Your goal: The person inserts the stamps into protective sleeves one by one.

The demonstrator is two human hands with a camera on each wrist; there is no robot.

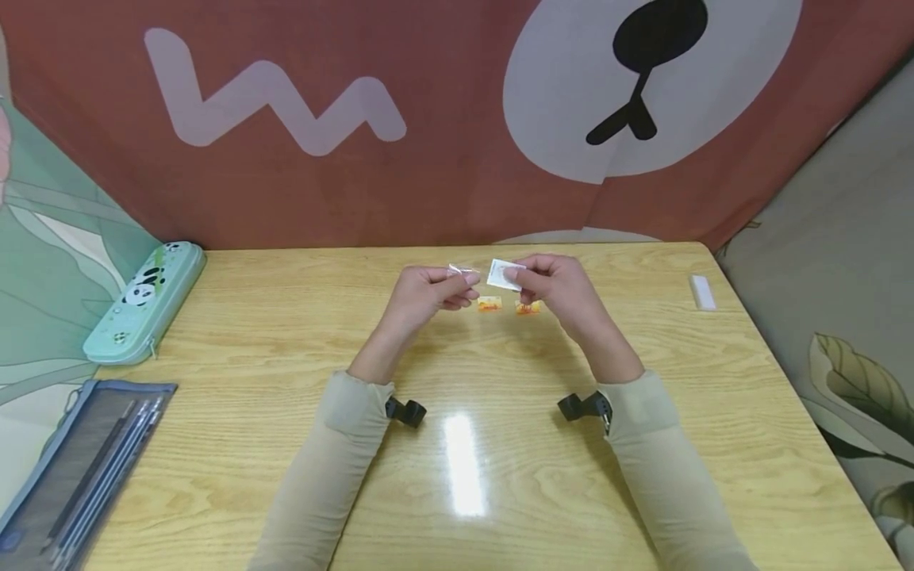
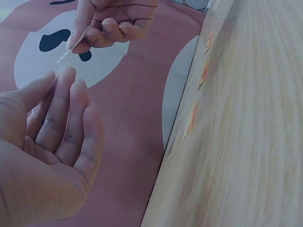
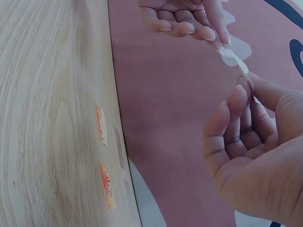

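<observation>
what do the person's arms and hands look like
The left sleeve and right sleeve are plain pale beige. By each cuff sits a small, blocky black wrist camera. The left hand and right hand wear no gloves.

We see the left hand [image 1: 431, 290] and the right hand [image 1: 562, 292] above the table [image 1: 286, 333]. In the left one's grip is a thin clear piece [image 1: 461, 270], perhaps plastic, though it is hard to make out; the right pinches a small white card [image 1: 501, 274]. Near them we find two orange-and-yellow labels [image 1: 489, 304]. To our left lie a green panda case [image 1: 146, 297] and a zip pouch [image 1: 136, 387] of pencils [image 1: 117, 478]; to our right, a white block [image 1: 703, 293].
</observation>
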